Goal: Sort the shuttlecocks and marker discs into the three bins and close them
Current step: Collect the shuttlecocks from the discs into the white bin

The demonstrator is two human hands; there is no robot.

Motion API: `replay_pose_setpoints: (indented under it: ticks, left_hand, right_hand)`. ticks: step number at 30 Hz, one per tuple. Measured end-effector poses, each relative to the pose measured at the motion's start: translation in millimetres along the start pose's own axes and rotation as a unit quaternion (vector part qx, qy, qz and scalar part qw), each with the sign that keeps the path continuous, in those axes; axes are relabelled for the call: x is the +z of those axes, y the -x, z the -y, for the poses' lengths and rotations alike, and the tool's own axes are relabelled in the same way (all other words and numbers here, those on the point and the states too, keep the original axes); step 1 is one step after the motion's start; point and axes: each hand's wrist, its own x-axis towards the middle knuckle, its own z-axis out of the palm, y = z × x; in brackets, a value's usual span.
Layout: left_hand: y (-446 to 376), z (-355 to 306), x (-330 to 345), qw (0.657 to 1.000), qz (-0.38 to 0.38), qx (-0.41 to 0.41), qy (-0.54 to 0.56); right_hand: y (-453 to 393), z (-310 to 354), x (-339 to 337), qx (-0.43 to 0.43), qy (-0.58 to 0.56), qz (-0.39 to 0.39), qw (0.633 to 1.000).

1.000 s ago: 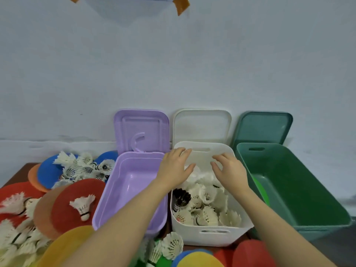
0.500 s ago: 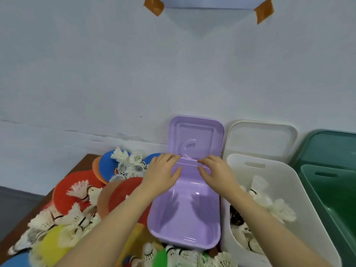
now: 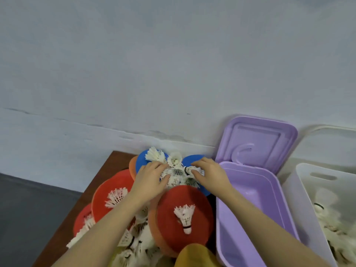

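A cluster of white shuttlecocks (image 3: 176, 170) lies on two blue marker discs (image 3: 142, 161) at the back of the table. My left hand (image 3: 152, 182) cups the cluster from the left with curled fingers. My right hand (image 3: 211, 175) closes on it from the right, thumb and fingers around one shuttlecock. Red discs (image 3: 173, 201) overlap in front, one carrying a single shuttlecock (image 3: 185, 215). The empty purple bin (image 3: 250, 209) stands open to the right, its lid (image 3: 256, 139) leaning on the wall. The white bin (image 3: 300, 191) holds several shuttlecocks (image 3: 331, 224).
More shuttlecocks (image 3: 138, 239) and a yellow disc (image 3: 194, 255) lie near the front, between my forearms. The brown table (image 3: 90, 191) ends at the left, with dark floor (image 3: 28, 209) beyond. A white lid (image 3: 327, 139) leans on the wall. The green bin is out of frame.
My view swung left, away from the white and green bins. Both hands travelled from the white bin, across the purple bin, onto the shuttlecock cluster on the blue discs.
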Motion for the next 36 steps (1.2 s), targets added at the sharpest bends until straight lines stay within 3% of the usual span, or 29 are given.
replay_pose_setpoints:
  ticks: [5, 12, 17, 23, 27, 31, 36]
  left_hand:
    - [-2, 48, 19, 0.998, 0.048, -0.036, 0.036]
    - [-10, 69, 53, 0.993, 0.083, -0.027, 0.076]
    - [-26, 76, 65, 0.993, 0.05, -0.07, 0.081]
    - [-48, 79, 74, 0.991, 0.093, -0.091, 0.014]
    - [-46, 82, 80, 0.994, 0.063, -0.094, 0.008]
    - [-43, 80, 81, 0.995, 0.021, -0.095, 0.033]
    - [-39, 84, 77, 0.989, -0.093, -0.094, 0.058]
  right_hand:
    - [-23, -7, 38, 0.065, 0.125, 0.063, 0.988]
    - [-43, -33, 74, 0.107, 0.19, 0.181, 0.959]
    - [-43, -39, 85, 0.089, 0.204, 0.121, 0.967]
    - [-42, -45, 91, 0.074, 0.179, 0.098, 0.976]
    - [-36, -46, 91, 0.078, 0.23, 0.117, 0.963]
    - [-32, -43, 92, 0.091, 0.14, 0.078, 0.983]
    - [-33, -38, 89, 0.083, 0.04, 0.019, 0.996]
